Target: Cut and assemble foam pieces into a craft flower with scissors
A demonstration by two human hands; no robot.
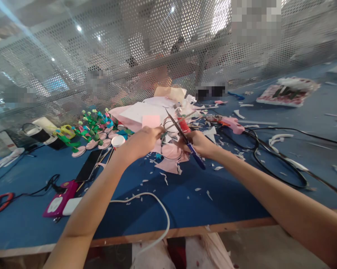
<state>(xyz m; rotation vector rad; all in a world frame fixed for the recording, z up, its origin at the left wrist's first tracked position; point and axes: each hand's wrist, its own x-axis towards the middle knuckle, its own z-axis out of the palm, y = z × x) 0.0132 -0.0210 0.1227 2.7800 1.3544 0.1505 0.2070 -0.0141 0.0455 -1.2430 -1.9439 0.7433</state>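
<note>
My left hand (147, 141) is closed, with its fingertips pinching a piece of pink paper (151, 121) that stands up above the knuckles. Blue-handled scissors (195, 156) are in my right hand (200, 144), their blades spread and pointing up and away toward the left. Beneath the hands lie pink paper cut-offs (168, 166) and a round pink disc (171, 151). A red container (184, 125) stands just behind the scissors. Part of the left fingers' grip is hidden from view.
Small paper-strip plants (94, 129) on pink round bases stand at left, near a white-lidded pot (118, 141) and a phone (88, 166). A pink glue gun (232, 125) with black cable lies right. White cable (157, 200) crosses the front; perforated metal screen (146, 48) rises behind.
</note>
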